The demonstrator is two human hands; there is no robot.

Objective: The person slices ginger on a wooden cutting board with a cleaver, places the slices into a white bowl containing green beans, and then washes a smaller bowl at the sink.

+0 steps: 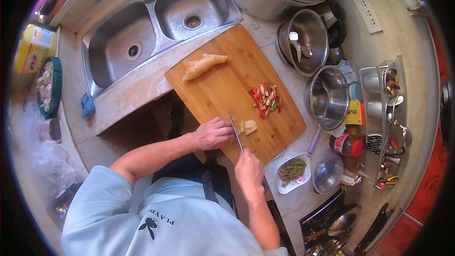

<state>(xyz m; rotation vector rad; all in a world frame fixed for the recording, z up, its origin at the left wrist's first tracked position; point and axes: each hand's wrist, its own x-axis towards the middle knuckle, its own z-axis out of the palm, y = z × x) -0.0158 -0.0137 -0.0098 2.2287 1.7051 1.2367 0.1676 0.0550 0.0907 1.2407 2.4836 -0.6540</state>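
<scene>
My right hand [250, 169] grips the handle of a kitchen knife [235, 131], whose blade stands edge-down on a bamboo cutting board [209, 96]. Close against the blade's left side, my left hand [214, 134] has its fingers curled over a piece that looks like ginger, mostly hidden beneath them. Pale ginger slices [248, 127] lie just right of the blade. Farther up the board rests a long, peeled ginger root [204, 66]. A heap of cut red and green chili peppers [266, 99] sits near the board's right edge.
Behind the board is a double steel sink [156, 17]. Steel bowls [307, 42], a strainer with a purple handle [314, 142] and a white dish of chopped greens [293, 172] stand to the right. A green basket of garlic [51, 87] is at far left. A gap in the counter opens below the board's left side.
</scene>
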